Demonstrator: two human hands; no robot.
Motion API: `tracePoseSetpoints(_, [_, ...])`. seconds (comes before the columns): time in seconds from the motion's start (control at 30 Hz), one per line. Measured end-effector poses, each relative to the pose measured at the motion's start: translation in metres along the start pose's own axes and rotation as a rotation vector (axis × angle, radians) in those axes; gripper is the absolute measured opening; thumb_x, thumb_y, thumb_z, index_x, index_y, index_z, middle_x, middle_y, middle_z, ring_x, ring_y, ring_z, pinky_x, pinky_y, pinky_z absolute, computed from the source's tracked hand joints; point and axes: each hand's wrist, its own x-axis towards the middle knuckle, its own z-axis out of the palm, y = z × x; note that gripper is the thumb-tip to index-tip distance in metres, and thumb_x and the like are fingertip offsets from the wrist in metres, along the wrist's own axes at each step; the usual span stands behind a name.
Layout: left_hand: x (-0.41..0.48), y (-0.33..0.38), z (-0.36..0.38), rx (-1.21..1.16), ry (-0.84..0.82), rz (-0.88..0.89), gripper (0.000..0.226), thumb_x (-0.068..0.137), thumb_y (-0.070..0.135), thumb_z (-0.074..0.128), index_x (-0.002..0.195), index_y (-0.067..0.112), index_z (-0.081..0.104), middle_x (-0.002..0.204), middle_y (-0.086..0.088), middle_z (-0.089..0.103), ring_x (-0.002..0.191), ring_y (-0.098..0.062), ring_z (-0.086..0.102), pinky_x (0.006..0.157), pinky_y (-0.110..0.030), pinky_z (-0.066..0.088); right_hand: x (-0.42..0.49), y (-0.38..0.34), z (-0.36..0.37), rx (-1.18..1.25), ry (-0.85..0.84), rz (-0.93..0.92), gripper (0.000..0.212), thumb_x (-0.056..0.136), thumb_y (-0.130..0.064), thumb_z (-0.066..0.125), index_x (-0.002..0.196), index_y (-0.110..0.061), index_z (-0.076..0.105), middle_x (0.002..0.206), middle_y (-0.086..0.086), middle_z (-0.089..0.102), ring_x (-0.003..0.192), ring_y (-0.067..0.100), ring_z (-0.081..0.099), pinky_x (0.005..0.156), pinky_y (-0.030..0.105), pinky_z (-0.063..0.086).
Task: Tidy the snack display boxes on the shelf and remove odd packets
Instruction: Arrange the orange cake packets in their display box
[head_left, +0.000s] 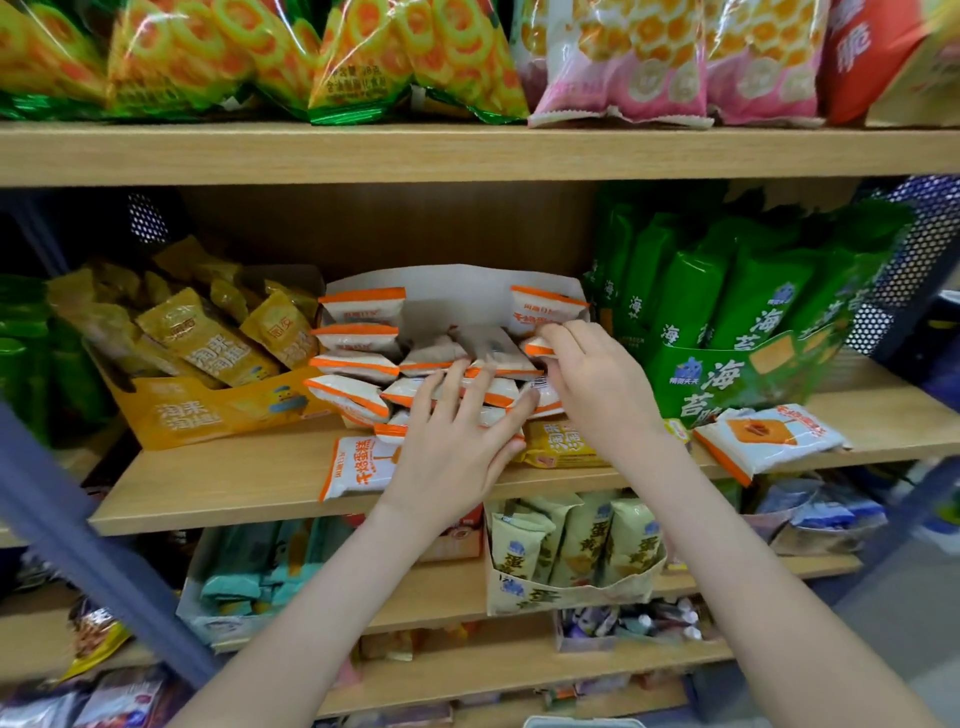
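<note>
we stood close to a rack of light wooden boards, with a blue-grey post (78, 519) slanting across the left and a perforated metal panel (924, 260) at the right. on the middle shelf (234, 493) a white box (457, 296) held white-and-orange packets (358, 312) in untidy rows. it sat between a yellow box (208, 415) on its left and a green box (727, 384) on its right. our left hand (457, 441) lay flat on the front packets, its fingers spread and straight, gripping nothing. our right hand (592, 379) pinched an end packet (537, 347) at the box's right side. a loose packet (353, 467) lay on the bare wood by our left wrist. a second loose packet (769, 439) lay in front of the green box. a yellow packet (566, 444) lay between them, just beside our left hand. the top board (467, 153) carried green bags (208, 52) and pink bags (649, 62). a beige box (571, 592) stood on the board below.
</note>
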Motion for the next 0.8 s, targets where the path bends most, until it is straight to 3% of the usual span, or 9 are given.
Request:
tracePoseSetpoints(0.13, [0.012, -0.006, -0.004, -0.012, -0.019, -0.013, 0.049, 0.104, 0.045, 0.021, 0.142, 0.028, 0.048, 0.130, -0.023, 0.056, 0.118, -0.043, 0.052, 0.099, -0.052, 0.039, -0.007, -0.001, -0.016, -0.002, 0.132, -0.020, 0.027, 0.086, 0.001, 0.060, 0.112, 0.004, 0.062, 0.104, 0.019, 0.066, 0.090, 0.036, 0.063, 0.073, 0.042, 0.054])
tracePoseSetpoints(0.37, [0.035, -0.021, -0.009, -0.011, -0.108, 0.002, 0.048, 0.098, 0.045, 0.027, 0.132, 0.027, 0.057, 0.110, -0.018, 0.064, 0.107, -0.042, 0.060, 0.076, -0.043, 0.049, -0.006, -0.003, -0.036, -0.016, 0.222, 0.046, 0.026, 0.097, -0.008, 0.046, 0.114, 0.006, 0.062, 0.102, 0.020, 0.065, 0.093, 0.034, 0.062, 0.078, 0.042, 0.054])
tracePoseSetpoints(0.47, [0.041, -0.023, -0.013, -0.021, -0.132, -0.013, 0.047, 0.096, 0.045, 0.029, 0.124, 0.027, 0.063, 0.107, -0.016, 0.067, 0.102, -0.041, 0.063, 0.072, -0.043, 0.052, -0.013, -0.001, -0.043, 0.024, 0.341, 0.056, 0.027, 0.102, -0.009, 0.043, 0.116, 0.005, 0.061, 0.105, 0.022, 0.065, 0.098, 0.034, 0.061, 0.085, 0.043, 0.053])
tracePoseSetpoints(0.6, [0.049, -0.025, -0.015, -0.011, -0.156, -0.035, 0.046, 0.096, 0.043, 0.031, 0.117, 0.026, 0.068, 0.107, -0.016, 0.070, 0.105, -0.042, 0.063, 0.093, -0.055, 0.046, -0.024, -0.002, -0.055, 0.080, 0.464, 0.027, 0.022, 0.100, -0.007, 0.047, 0.120, -0.001, 0.054, 0.108, 0.023, 0.064, 0.104, 0.030, 0.057, 0.092, 0.039, 0.051])
tracePoseSetpoints(0.7, [0.045, -0.013, -0.024, -0.029, -0.062, -0.143, 0.045, 0.094, 0.042, 0.036, 0.114, 0.017, 0.067, 0.106, -0.018, 0.069, 0.112, -0.039, 0.060, 0.107, -0.062, 0.034, -0.031, -0.009, -0.068, 0.232, 0.461, 0.057, 0.023, 0.100, -0.008, 0.048, 0.120, -0.001, 0.054, 0.108, 0.022, 0.063, 0.106, 0.024, 0.055, 0.098, 0.028, 0.046])
tracePoseSetpoints(0.8, [0.018, 0.023, -0.040, -0.160, 0.190, -0.383, 0.063, 0.090, 0.046, 0.041, 0.139, 0.007, 0.042, 0.139, -0.022, 0.048, 0.135, -0.037, 0.040, 0.115, -0.058, 0.020, -0.046, -0.019, -0.086, 0.372, 0.452, 0.156, 0.022, 0.097, -0.006, 0.054, 0.116, 0.003, 0.058, 0.106, 0.018, 0.063, 0.103, 0.017, 0.054, 0.097, 0.014, 0.040])
